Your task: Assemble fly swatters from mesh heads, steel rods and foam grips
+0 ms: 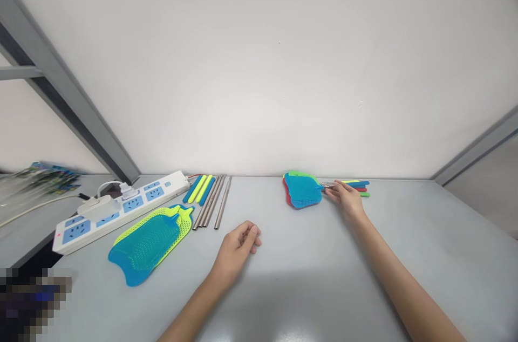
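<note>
**Finished Swatters Stacked on One Side, Loose Parts on the Other**

A worker's right hand (346, 199) rested over the metal shafts of a stack of fly swatters (305, 193) near the white wall (279, 88) at the back of a gray table (303, 288). Its fingers were drawn together just behind the topmost blue head, though whether they gripped a shaft or merely touched it could not be told. The left hand (234, 250) lay nearer the middle, loosely curled and narrow, with nothing visible in it.

The work looked partly done. The stacked swatters, with blue, red and green heads showing, appeared joined to their shafts and colored handles (361, 184); the hand hid part of the stack, leaving its exact count unclear. On the left, other pieces lay unjoined: overlapping blue and yellow-green mesh heads (148, 250), two blue and two yellow-green grips (198, 189), and a cluster of metal rods (208, 204) with one rod set slightly apart.

A white power strip (127, 215), carrying a bulky adapter (97, 206) and a smaller plug (128, 191), hemmed in those parts along their outer side. Beyond it lay blurred plastic packets (40, 185) and a pale cable (44, 204). Between the hands, nothing appeared to block the way.
</note>
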A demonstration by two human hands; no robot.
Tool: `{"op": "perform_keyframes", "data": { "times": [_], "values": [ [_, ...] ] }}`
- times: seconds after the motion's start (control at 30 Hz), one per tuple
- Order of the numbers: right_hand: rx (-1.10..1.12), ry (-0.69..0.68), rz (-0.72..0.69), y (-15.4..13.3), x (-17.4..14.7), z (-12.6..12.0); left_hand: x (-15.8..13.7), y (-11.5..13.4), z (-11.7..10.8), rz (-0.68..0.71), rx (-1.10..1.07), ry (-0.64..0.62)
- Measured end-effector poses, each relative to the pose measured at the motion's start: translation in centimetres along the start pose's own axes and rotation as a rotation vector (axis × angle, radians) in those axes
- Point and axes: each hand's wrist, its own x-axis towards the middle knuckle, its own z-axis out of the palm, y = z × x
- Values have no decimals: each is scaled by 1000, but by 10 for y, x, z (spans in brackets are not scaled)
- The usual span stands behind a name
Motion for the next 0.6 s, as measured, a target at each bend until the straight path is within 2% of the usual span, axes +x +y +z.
{"op": "perform_keyframes", "data": {
  "times": [0.3, 0.47, 0.6],
  "values": [
    [-145, -23, -61, -12, -9, 6, 0, -2, 1, 18, -10, -4],
    [-128, -276, -15, -15, -35, 28, -1, -1, 1, 21, -2, -10],
    [-72, -515, 105, -6, -66, 49, -1, -1, 1, 29, -4, -4]
  ]
}}
